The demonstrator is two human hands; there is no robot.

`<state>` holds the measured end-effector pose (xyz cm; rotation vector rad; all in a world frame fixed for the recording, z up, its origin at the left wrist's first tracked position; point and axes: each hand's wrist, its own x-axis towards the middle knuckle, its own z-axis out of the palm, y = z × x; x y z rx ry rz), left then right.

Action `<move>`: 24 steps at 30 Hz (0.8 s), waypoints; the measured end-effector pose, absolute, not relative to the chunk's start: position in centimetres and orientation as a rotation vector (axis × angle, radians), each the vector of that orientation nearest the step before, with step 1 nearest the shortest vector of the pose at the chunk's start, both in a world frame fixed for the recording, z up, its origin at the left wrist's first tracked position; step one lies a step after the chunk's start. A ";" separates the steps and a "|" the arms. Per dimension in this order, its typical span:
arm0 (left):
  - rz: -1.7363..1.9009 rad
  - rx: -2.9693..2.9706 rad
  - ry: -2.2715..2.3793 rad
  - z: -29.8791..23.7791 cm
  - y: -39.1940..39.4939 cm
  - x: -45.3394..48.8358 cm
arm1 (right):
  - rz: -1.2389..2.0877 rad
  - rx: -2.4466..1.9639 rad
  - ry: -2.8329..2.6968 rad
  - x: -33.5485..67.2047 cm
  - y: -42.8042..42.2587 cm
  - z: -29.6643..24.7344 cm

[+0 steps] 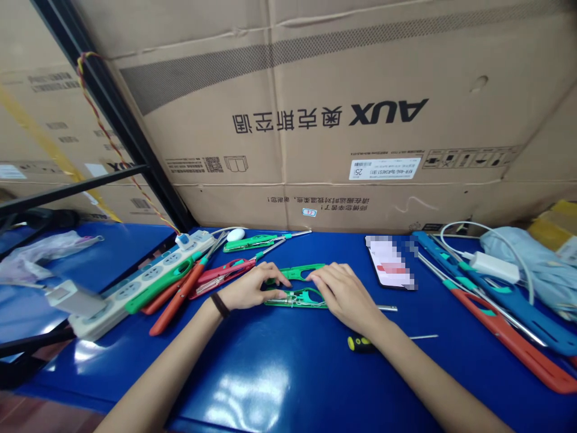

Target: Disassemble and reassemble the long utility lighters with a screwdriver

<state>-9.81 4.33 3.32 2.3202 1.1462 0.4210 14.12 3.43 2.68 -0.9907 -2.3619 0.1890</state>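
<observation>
A green long-reach lighter lies in two halves in front of me. The upper one is a bare green casing half (295, 273); just below it lies the green casing half with inner parts (300, 299), its metal tube sticking out to the right. My left hand (255, 285) has its index finger on the left end of the upper half and its thumb at the left end of the lower one. My right hand (345, 294) is closed, its fingers pinching the right end of the upper half and its palm over the lower half's right side.
A yellow-black screwdriver (360, 343) lies by my right forearm. Behind it is a phone (390, 261). Red and blue lighters (509, 337) lie at right beside a white charger (493, 266). At left are more lighters (180, 294) and a power strip (151, 275). Cardboard (315, 150) stands behind.
</observation>
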 end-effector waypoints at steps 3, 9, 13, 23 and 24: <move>0.377 2.330 1.136 3.6 4.3 -9.7 | 0.172 -1.065 -2.221 15.9 3.7 4.4; 0.360 2.319 1.139 3.7 4.0 -9.4 | 0.242 -1.158 -2.050 19.5 2.6 5.8; 0.374 2.338 1.124 3.6 3.9 -9.4 | 0.266 -1.151 -2.205 19.9 2.9 4.2; 0.629 2.533 1.224 2.7 2.4 -6.5 | 0.522 -1.193 -2.395 19.4 3.1 2.2; 0.645 2.552 1.245 2.5 2.1 -5.8 | 0.550 -1.196 -2.387 19.4 3.1 2.3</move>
